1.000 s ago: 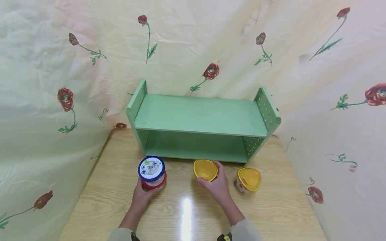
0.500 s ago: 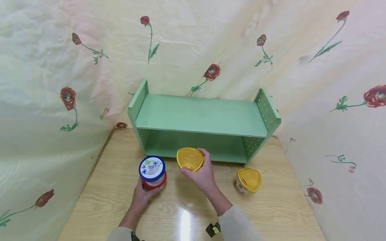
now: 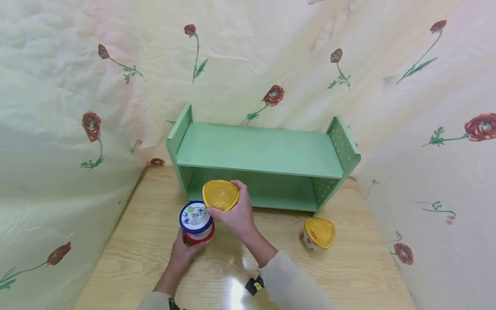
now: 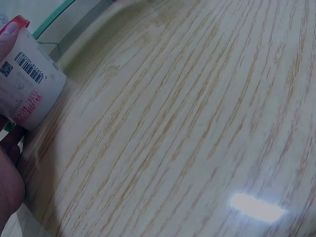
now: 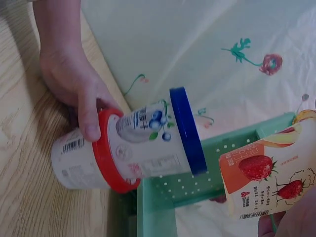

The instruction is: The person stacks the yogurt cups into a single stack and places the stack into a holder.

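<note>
In the head view my left hand grips a white cup with a red lid. A blue-lidded tub with blueberry pictures stands stacked on that red lid. The left wrist view shows the barcode side of the lower cup, its base on the table. My right hand holds a yellow-lidded yogurt cup in the air, up and to the right of the stack. Strawberries are printed on this yogurt cup in the right wrist view, where a gap separates it from the blue lid.
A two-tier green shelf stands at the back of the wooden table. Another yellow-lidded cup is on the table at the right. Flower-patterned cloth hangs behind and along both sides.
My right hand has lifted the yellow-lidded yogurt cup and carried it left and forward, close to the stack. The left hand and the two stacked cups have stayed in place.
</note>
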A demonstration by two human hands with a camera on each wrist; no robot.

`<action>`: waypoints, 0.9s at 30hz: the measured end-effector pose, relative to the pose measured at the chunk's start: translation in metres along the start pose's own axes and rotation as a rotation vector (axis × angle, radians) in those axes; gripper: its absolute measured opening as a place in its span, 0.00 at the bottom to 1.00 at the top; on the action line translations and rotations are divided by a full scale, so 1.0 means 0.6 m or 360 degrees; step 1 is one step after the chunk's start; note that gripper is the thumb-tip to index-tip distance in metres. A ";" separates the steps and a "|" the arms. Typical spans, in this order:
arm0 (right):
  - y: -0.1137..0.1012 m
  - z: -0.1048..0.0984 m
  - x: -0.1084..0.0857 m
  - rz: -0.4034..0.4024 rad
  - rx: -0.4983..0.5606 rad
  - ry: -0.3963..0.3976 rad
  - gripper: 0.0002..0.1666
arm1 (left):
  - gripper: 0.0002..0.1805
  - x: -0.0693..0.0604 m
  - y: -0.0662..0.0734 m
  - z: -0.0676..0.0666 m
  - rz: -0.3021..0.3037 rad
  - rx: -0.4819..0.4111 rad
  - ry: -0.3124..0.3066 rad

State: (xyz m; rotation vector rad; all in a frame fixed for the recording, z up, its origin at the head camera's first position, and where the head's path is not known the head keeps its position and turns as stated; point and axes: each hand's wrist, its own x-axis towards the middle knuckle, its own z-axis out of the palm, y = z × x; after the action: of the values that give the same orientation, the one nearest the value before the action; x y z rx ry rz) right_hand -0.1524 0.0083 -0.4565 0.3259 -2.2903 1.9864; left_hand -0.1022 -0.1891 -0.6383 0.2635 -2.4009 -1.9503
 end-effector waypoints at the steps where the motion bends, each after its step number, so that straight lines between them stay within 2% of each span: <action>1: -0.002 0.004 0.000 0.0003 0.0007 -0.0014 0.58 | 0.57 0.000 -0.001 0.000 0.0011 0.0002 0.0001; 8: -0.011 0.030 0.003 0.0041 -0.0037 -0.0068 0.59 | 0.55 0.000 -0.006 0.000 0.0051 -0.0014 0.0014; 18: -0.014 0.065 0.011 -0.0027 -0.0146 -0.0058 0.58 | 0.54 0.001 -0.003 0.000 0.0046 -0.0030 0.0004; 27: -0.012 0.095 0.011 -0.0036 -0.0148 -0.0098 0.59 | 0.50 0.004 -0.012 0.000 0.0150 -0.0008 0.0023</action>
State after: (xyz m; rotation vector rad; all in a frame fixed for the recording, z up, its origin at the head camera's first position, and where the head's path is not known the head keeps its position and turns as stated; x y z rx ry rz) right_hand -0.1531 -0.0496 -0.4566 0.4081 -2.3955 1.8775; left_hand -0.1035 -0.1906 -0.6454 0.1611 -2.3532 -1.9077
